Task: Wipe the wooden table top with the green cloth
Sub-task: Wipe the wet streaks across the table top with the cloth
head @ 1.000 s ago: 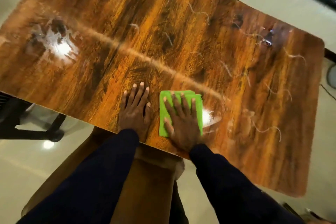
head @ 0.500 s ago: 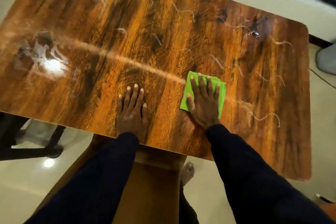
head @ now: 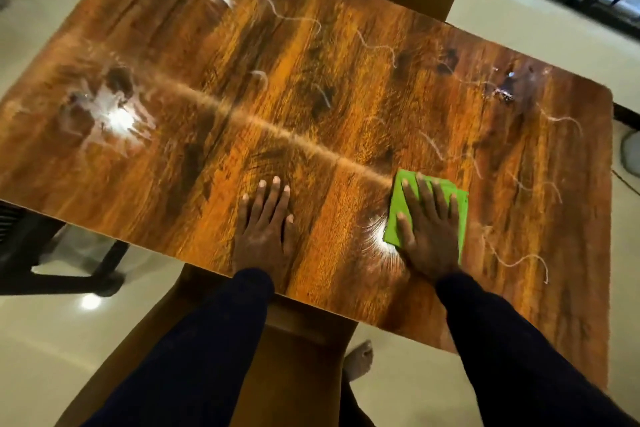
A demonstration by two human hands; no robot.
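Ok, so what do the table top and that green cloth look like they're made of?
Table top: wood-grain surface, orange-brown with dark streaks and a glossy finish, as the bright glare on it shows. Whether it is solid wood, veneer or laminate can't be told. Green cloth: soft folded fabric with a matte look, possibly microfibre, though the weave is too fine to see.

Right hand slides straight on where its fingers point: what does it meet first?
Only bare wooden table top ahead of the right hand and green cloth; probably a white squiggly streak farther on.
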